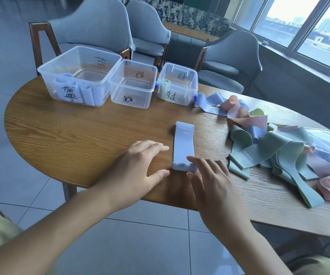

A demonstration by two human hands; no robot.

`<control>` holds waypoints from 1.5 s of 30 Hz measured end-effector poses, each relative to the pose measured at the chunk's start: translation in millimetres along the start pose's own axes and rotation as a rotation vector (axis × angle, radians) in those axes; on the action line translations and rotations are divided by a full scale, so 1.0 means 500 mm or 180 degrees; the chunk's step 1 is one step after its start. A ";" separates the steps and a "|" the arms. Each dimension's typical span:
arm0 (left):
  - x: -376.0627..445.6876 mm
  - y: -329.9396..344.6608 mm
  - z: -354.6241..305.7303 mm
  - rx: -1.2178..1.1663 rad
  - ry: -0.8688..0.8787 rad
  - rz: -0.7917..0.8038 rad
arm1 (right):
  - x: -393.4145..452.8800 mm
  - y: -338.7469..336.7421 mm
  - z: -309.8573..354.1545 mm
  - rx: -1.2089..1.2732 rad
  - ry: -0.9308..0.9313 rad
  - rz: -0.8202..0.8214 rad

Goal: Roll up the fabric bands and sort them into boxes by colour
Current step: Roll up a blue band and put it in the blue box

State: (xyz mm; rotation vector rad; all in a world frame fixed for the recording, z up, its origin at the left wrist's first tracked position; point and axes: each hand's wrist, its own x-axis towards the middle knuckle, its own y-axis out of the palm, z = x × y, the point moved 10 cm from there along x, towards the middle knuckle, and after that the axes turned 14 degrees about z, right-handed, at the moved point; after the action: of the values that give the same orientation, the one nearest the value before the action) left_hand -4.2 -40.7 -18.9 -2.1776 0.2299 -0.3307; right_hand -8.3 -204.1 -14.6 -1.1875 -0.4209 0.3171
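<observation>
Blue band (184, 144) lies flat on the worktop (80, 135), lengthwise away from the person, near end already curled into a small roll, prob. so it rolls straight. Right hand (213, 187): fingers nearly straight, tips resting on the roll's right end, no closed grip. Left hand (138, 167) just left of the band, flat on the wood, fingers spread, holding nothing; likely bracing. Beyond the band: blue box (76, 76) w/ blue rolls, pink box (132, 84) w/ nothing visible inside, green box (178, 84) w/ one green roll. Unrolled pile (275, 147) right of the band.
</observation>
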 end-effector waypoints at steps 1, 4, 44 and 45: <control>-0.001 0.000 -0.004 -0.0219 0.0004 -0.0054 | 0.001 0.003 -0.001 0.0031 -0.0004 0.0036; -0.001 0.006 -0.010 -0.0877 -0.0006 -0.0161 | 0.009 0.010 -0.004 0.0031 -0.0020 0.0117; -0.007 0.069 -0.031 -0.3057 -0.0761 0.0048 | 0.004 0.037 -0.061 0.3403 0.0427 0.0050; -0.008 0.070 -0.031 -0.3082 -0.0778 0.0035 | 0.003 0.038 -0.061 0.3441 0.0426 0.0057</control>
State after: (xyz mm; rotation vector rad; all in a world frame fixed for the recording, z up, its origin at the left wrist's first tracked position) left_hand -14.6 -71.7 -39.0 -3.1339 0.3019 0.0984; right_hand 7.1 -221.9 -41.4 -0.1502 -0.0731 0.4002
